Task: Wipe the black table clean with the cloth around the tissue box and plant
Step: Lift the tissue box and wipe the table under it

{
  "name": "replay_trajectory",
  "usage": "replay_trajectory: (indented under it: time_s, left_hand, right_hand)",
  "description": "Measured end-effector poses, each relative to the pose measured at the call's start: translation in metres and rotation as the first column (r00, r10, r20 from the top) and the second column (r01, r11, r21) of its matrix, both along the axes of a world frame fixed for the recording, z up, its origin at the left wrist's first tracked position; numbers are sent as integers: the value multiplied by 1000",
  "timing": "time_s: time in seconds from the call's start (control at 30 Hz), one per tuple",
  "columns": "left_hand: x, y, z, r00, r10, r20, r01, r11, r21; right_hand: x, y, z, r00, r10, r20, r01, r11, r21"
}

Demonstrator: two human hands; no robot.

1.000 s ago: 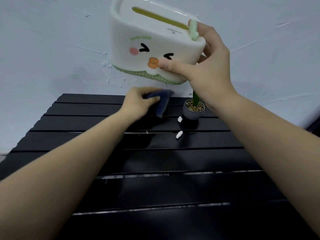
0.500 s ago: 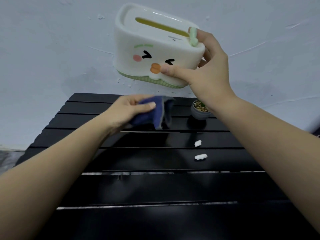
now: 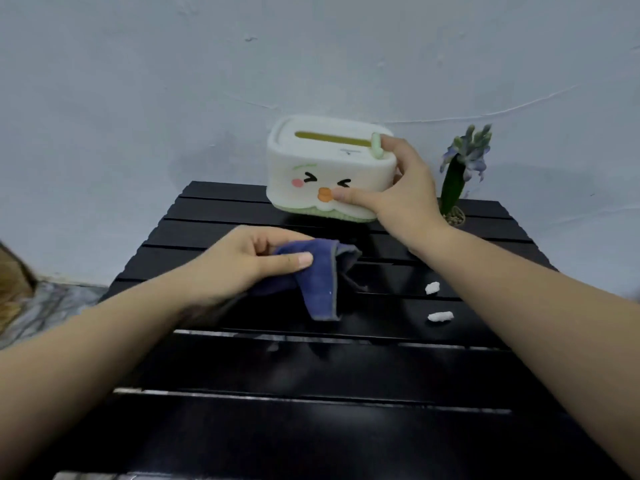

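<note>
My right hand (image 3: 405, 188) grips the white tissue box (image 3: 311, 168), thumb on its cartoon face and fingers over the top edge. The box sits low at the back of the black slatted table (image 3: 311, 375); whether its base touches the slats I cannot tell. My left hand (image 3: 249, 261) pinches a blue cloth (image 3: 318, 282), which hangs down onto the table in front of the box. A small potted plant (image 3: 460, 174) with purple flowers stands at the back right, partly behind my right wrist.
Two small white crumbs lie on the slats right of the cloth, one (image 3: 432, 287) farther back and one (image 3: 440, 317) nearer. A pale wall (image 3: 173, 98) rises directly behind the table. Grey marbled floor (image 3: 52, 306) shows past the left edge.
My right hand has lowered the tissue box from high in the air down to the back of the table. My left hand has pulled the cloth nearer.
</note>
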State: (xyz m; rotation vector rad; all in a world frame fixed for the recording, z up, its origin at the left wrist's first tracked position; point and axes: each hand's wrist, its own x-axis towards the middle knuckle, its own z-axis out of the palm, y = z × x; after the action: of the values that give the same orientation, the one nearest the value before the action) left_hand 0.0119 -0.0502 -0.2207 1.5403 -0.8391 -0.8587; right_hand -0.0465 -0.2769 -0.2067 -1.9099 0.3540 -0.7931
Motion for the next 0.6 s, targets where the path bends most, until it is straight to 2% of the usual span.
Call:
replay_trajectory:
  time_s: [0.07,0.1,0.17,0.2,0.23,0.3,0.37,0.43,0.53,0.6]
  left_hand:
    - [28,18,6,974,227,4,-227,974,-22]
    - [43,27,9,933,357,52,-355,934,-42]
    - [70,38,9,791,558,250,-555,827,-90]
    - [81,42,4,730,577,366,-590,802,-86]
    - [89,42,-2,709,529,466,-583,812,-34]
    - [102,36,-20,714,280,641,-505,840,196]
    - [116,22,-35,627,57,777,-478,816,326]
    - [127,7,-36,584,44,810,-474,829,297]
    - [137,2,-34,538,162,827,-494,856,154]
    - [138,9,-38,545,233,805,-510,854,99]
  right_hand:
    - [1,3,-7,1000,1,-28,-1,1000,6]
    - [0,5,-10,999,4,-42,-4,1000,9]
    - [-1,6,-18,998,0,-68,-1,1000,-3]
    - [-2,7,-21,997,-6,-82,5,1000,-11]
    - [-2,7,-24,995,-11,-96,10,1000,-14]
    - [1,6,-28,992,-4,-125,2,1000,-16]
    - [7,5,-28,988,29,-154,-31,999,-16]
    - [13,7,-28,982,58,-177,-62,998,-14]
    - [13,13,-27,978,73,-195,-72,997,11]
    - [3,20,-26,971,60,-230,-48,997,56]
